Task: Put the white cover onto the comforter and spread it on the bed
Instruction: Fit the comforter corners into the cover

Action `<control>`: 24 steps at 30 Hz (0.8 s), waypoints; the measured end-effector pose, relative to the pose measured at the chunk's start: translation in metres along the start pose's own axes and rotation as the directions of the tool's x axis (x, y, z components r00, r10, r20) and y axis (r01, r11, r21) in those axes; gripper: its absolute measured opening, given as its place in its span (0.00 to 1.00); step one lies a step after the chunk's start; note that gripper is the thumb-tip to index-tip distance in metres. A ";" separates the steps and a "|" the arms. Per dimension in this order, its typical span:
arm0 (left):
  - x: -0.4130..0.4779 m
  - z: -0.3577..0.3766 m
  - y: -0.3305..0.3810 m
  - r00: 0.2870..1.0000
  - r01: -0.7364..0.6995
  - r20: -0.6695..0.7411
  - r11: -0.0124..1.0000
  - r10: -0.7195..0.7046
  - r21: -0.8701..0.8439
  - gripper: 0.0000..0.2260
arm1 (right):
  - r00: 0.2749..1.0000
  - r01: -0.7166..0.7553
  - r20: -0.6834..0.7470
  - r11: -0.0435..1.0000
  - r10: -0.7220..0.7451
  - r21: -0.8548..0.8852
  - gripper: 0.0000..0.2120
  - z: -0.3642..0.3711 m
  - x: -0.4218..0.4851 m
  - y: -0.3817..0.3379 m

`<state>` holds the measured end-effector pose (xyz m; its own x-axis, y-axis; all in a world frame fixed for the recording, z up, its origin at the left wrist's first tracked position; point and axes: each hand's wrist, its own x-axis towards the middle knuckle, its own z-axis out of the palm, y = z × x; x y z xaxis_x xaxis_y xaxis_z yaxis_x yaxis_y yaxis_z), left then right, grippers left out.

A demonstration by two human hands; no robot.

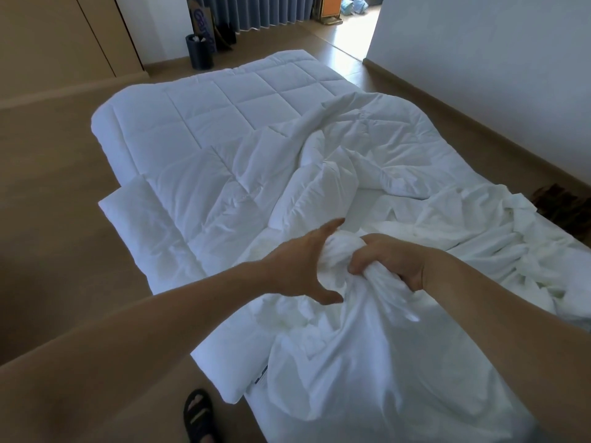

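Right hand point(390, 263) closed tight, fingers curled round a twisted wad of the white cover point(367, 362). Left hand point(300, 266) open, fingers spread and straight, palm against the same wad from the left side, thumb low, index finger up; it holds nothing. Both forearms bare.

Cover is thin, smooth woven cloth, heavily creased. It hangs from the gripped wad in long folds toward the near edge and spreads in a rumpled heap across the near right part of the bedding.

Quilted comforter point(208, 123) lies beyond and left of the hands: thick, puffy, stitched in square boxes. Far left part is flat; the middle is bunched into soft ridges just beyond the hands, and the cover overlaps its near side. Near left corner rounded, doubled over in a padded layer. What carries it is hidden under the bedding.

Wooden floor point(48, 187), matte planks, on all sides. Black strapped sandal point(200, 414) at the near edge. Dark cylindrical bin point(200, 51) past the far corner, pleated grey-blue curtains point(271, 11) behind it. Plain white wall point(479, 43) on the right.
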<state>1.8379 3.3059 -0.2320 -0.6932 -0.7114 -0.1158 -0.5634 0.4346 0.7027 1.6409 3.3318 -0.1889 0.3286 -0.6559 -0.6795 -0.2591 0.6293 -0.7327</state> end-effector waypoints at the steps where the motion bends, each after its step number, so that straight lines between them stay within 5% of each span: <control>1: 0.002 0.008 -0.001 0.999 0.035 -0.039 0.999 -0.037 -0.041 0.53 | 1.000 -0.011 0.003 1.000 0.011 0.006 0.13 0.001 0.001 -0.001; 4: 0.007 0.015 -0.006 0.986 0.085 -0.130 0.985 -0.105 -0.149 0.30 | 0.999 -0.035 0.028 0.999 0.035 -0.005 0.16 0.000 0.002 -0.001; 6: 0.013 0.003 -0.006 0.996 0.091 0.009 0.986 -0.090 -0.139 0.13 | 0.998 -0.044 0.028 0.991 0.048 -0.124 0.16 -0.004 0.000 -0.003; 8: 0.017 -0.011 -0.005 0.978 0.109 0.187 0.989 -0.089 -0.100 0.12 | 0.997 -0.057 0.019 0.933 0.069 -0.354 0.18 -0.002 -0.004 -0.008; 11: 0.023 -0.025 -0.005 0.928 0.156 0.354 0.984 -0.116 -0.087 0.11 | 0.997 -0.068 -0.021 0.711 0.075 -0.700 0.21 0.009 -0.008 -0.019; 14: 0.021 -0.037 -0.008 0.874 0.238 0.478 0.938 -0.094 -0.250 0.12 | 0.998 -0.049 -0.054 0.616 0.009 -0.786 0.15 0.011 -0.008 -0.021; 18: 0.013 -0.042 -0.011 0.841 0.329 0.540 0.830 -0.040 -0.451 0.18 | 0.998 0.013 0.053 0.799 0.023 -0.601 0.13 0.003 -0.006 -0.005; 21: 0.011 -0.040 -0.009 0.835 0.398 0.542 0.782 -0.092 -0.480 0.17 | 0.989 -0.027 0.135 0.959 0.067 -0.282 0.18 -0.007 -0.003 0.004; 24: 0.010 -0.037 -0.006 0.828 0.494 0.532 0.679 -0.178 -0.543 0.15 | 0.977 -0.045 0.209 0.999 0.050 -0.030 0.18 -0.017 -0.003 0.005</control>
<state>1.8506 3.2756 -0.2109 -0.7129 -0.3728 -0.5940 -0.4808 -0.3568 0.8010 1.6230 3.3299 -0.1907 0.4976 -0.5221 -0.6927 -0.3008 0.6452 -0.7023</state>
